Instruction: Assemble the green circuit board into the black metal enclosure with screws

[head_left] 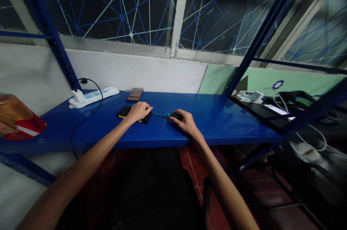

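Observation:
On the blue tabletop lies a flat black case [124,111] with yellow marks along its front edge. My left hand [139,110] rests over its right part with the fingers bent down onto it; the fingertips are partly hidden. To the right, my right hand [185,121] is closed around the black and green handle of a screwdriver [168,115]. Its thin shaft points left toward the case, low over the tabletop. Whether the tip touches the case I cannot tell. Just behind the case lies a phone [135,95].
A white power strip [93,97] with a plugged-in black cable [101,94] stands at the back left. A red and orange bag [20,118] sits at the left end of the blue table [211,129]. Blue posts frame both sides; another desk with a lit phone [279,111] adjoins at right.

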`<action>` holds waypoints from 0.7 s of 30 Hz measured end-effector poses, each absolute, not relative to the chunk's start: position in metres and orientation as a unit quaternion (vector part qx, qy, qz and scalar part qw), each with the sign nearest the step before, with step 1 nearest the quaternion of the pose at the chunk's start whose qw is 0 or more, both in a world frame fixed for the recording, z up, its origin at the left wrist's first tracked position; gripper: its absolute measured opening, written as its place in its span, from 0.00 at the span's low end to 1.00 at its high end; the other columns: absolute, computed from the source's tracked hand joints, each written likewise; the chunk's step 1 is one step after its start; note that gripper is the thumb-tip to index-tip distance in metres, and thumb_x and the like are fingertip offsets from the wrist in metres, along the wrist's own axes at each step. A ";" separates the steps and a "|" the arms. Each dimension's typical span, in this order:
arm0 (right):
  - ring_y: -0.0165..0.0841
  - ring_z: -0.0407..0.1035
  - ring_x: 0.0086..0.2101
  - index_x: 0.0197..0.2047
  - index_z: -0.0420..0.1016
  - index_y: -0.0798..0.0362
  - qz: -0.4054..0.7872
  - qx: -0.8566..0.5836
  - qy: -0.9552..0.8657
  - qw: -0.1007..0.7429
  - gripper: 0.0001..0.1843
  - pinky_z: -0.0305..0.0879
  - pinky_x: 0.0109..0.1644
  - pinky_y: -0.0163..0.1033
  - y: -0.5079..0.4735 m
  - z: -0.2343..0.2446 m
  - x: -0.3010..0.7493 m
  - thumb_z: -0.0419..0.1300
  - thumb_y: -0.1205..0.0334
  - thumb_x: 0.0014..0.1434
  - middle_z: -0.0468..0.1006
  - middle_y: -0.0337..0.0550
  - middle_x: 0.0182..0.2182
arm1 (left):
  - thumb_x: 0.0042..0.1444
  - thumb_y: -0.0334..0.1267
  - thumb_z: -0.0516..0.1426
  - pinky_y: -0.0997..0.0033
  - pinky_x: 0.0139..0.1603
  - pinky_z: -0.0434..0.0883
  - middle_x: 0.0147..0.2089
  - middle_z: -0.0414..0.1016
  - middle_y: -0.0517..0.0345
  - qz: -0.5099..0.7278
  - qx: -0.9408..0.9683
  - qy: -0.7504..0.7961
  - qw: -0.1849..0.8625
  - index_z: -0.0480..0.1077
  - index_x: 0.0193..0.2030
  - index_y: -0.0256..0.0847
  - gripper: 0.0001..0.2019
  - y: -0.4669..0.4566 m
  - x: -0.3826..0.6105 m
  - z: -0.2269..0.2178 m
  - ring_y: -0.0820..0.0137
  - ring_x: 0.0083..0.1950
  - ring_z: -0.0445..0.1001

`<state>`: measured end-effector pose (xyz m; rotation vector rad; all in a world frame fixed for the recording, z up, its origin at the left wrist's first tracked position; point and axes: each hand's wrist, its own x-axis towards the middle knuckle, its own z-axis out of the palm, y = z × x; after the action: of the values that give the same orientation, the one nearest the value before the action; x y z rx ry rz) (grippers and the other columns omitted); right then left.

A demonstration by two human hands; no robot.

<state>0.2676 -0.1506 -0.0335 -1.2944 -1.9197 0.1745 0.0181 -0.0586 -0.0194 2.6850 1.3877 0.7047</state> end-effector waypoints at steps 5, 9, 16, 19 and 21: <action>0.36 0.70 0.38 0.44 0.75 0.50 0.014 -0.502 -0.778 0.376 0.12 0.63 0.42 0.37 -0.157 -0.031 0.266 0.58 0.53 0.62 0.75 0.47 0.39 | 0.64 0.49 0.47 0.69 0.26 0.56 0.26 0.74 0.47 0.215 0.871 0.442 0.002 0.66 0.21 0.41 0.23 -0.058 0.018 -0.020 0.64 0.28 0.70; 0.36 0.71 0.36 0.42 0.77 0.51 0.038 -0.496 -0.785 0.369 0.16 0.62 0.40 0.36 -0.158 -0.027 0.266 0.56 0.49 0.63 0.77 0.47 0.37 | 0.64 0.47 0.48 0.69 0.27 0.56 0.27 0.75 0.47 0.220 0.870 0.441 -0.012 0.66 0.22 0.40 0.21 -0.057 0.018 -0.022 0.64 0.29 0.71; 0.26 0.53 0.21 0.23 0.73 0.56 0.127 -0.542 -0.751 0.356 0.31 0.47 0.26 0.35 -0.144 -0.020 0.265 0.49 0.38 0.62 0.64 0.36 0.16 | 0.63 0.46 0.48 0.70 0.28 0.57 0.27 0.74 0.48 0.219 0.869 0.443 -0.020 0.67 0.22 0.40 0.21 -0.057 0.019 -0.022 0.63 0.32 0.72; 0.24 0.48 0.19 0.18 0.62 0.53 0.223 -0.557 -0.713 0.363 0.33 0.44 0.23 0.35 -0.140 -0.017 0.265 0.48 0.34 0.60 0.54 0.33 0.15 | 0.63 0.46 0.49 0.70 0.28 0.56 0.28 0.75 0.48 0.220 0.867 0.446 -0.021 0.68 0.22 0.40 0.21 -0.056 0.019 -0.022 0.63 0.32 0.72; 0.24 0.49 0.17 0.23 0.64 0.53 0.296 -0.557 -0.676 0.382 0.30 0.45 0.21 0.34 -0.140 -0.015 0.265 0.52 0.33 0.57 0.55 0.32 0.15 | 0.63 0.46 0.48 0.70 0.28 0.56 0.29 0.75 0.47 0.220 0.867 0.447 -0.023 0.68 0.23 0.40 0.21 -0.056 0.019 -0.023 0.64 0.32 0.72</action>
<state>0.2648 -0.1401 -0.0152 -1.4206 -1.7249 0.7552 0.0193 -0.0560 -0.0227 2.7620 1.4262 0.7017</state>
